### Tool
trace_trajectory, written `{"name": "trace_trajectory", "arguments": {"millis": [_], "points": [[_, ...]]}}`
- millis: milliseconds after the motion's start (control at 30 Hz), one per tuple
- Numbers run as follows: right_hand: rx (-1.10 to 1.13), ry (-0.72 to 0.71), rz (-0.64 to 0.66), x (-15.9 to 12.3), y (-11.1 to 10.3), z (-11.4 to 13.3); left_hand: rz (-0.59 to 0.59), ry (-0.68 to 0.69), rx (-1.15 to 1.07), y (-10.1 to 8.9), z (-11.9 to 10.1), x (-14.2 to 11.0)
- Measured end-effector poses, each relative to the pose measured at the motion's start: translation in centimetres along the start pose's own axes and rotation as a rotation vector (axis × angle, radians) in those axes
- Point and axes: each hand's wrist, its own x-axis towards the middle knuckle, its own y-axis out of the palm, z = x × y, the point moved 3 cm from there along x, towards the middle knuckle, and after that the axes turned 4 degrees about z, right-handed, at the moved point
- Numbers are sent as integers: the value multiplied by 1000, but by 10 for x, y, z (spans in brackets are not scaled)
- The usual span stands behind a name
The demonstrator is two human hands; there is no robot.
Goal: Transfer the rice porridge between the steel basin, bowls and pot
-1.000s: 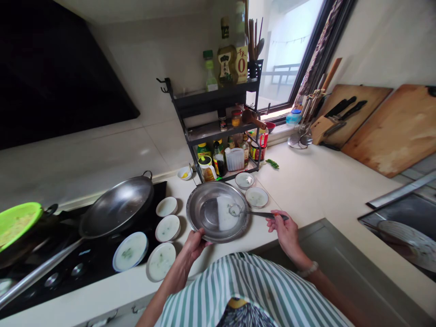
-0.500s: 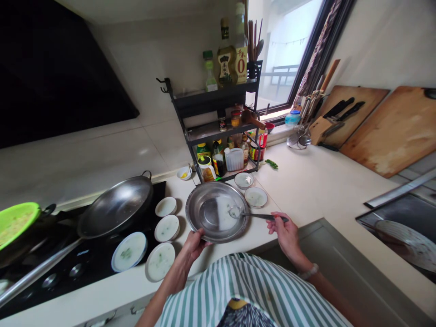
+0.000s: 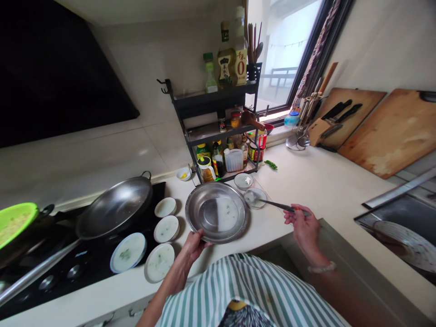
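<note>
My left hand (image 3: 195,244) grips the near rim of a metal basin (image 3: 200,213), which is tilted so that a whitish soup with green bits (image 3: 228,212) pools at its right side. My right hand (image 3: 302,227) is closed around the dark handle of a ladle (image 3: 277,205). The ladle's bowl is over a small bowl (image 3: 261,203) just right of the basin. Behind that one stands another small bowl (image 3: 243,180). Left of the basin, several white bowls (image 3: 166,228) hold similar pale soup with green flecks.
A wok (image 3: 116,206) sits on the black stove, its long handle pointing toward me. A lime-green colander (image 3: 18,222) is at far left. Behind the basin stands a black spice rack (image 3: 211,106). Cutting boards (image 3: 391,131) and a knife block (image 3: 320,131) lean at right, near the sink (image 3: 418,213).
My right hand has moved right, carrying the ladle from inside the basin to over the small bowl beside it. My left hand still holds the basin in place.
</note>
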Motion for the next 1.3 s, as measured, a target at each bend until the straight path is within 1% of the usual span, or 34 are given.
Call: {"name": "trace_trajectory", "arguments": {"millis": [67, 133, 200, 267, 400, 500, 567, 633, 700, 733, 767, 833, 900, 1067, 1133, 1200, 1300], "points": [[-97, -59, 12, 4, -7, -2, 0, -1, 0, 0, 0, 0], [-213, -110, 51, 5, -11, -5, 5, 2, -4, 0, 1, 0], [-319, -167, 110, 2, -14, -7, 20, 8, -7, 1, 1, 0], [-398, -252, 186, -2, -14, -4, 28, 9, -8, 1, 0, 0], [-495, -455, 329, -13, -13, 9, -12, -1, -10, 0, 0, 0], [-535, -526, 395, -18, -12, 13, -22, -2, -17, 1, 0, 0], [-536, -491, 386, -18, -12, 11, -15, 1, -20, 1, -1, -1], [-482, -389, 287, -16, -14, 7, -15, -3, -17, 2, -2, -2], [-358, -257, 152, -14, -16, 3, -19, -12, -14, 2, -2, -2], [-286, -201, 106, -14, -15, 2, -19, -13, -12, 2, -2, -3], [-222, -156, 88, -15, -13, 1, -16, -13, -11, 2, -2, -3], [-147, -106, 128, -19, -4, -1, -12, -8, -5, 3, -3, -4], [-150, -97, 222, -26, 8, -2, -18, -6, 6, 3, -4, -4], [-311, -170, 490, -48, 34, -14, -21, -5, 15, 5, -5, -5], [-353, -192, 557, -54, 40, -20, -28, -7, 20, 6, -6, -6], [-366, -166, 568, -55, 42, -25, -34, -12, 22, 7, -6, -6], [-327, -52, 478, -52, 39, -33, -31, -16, 16, 6, -6, -6]]}}
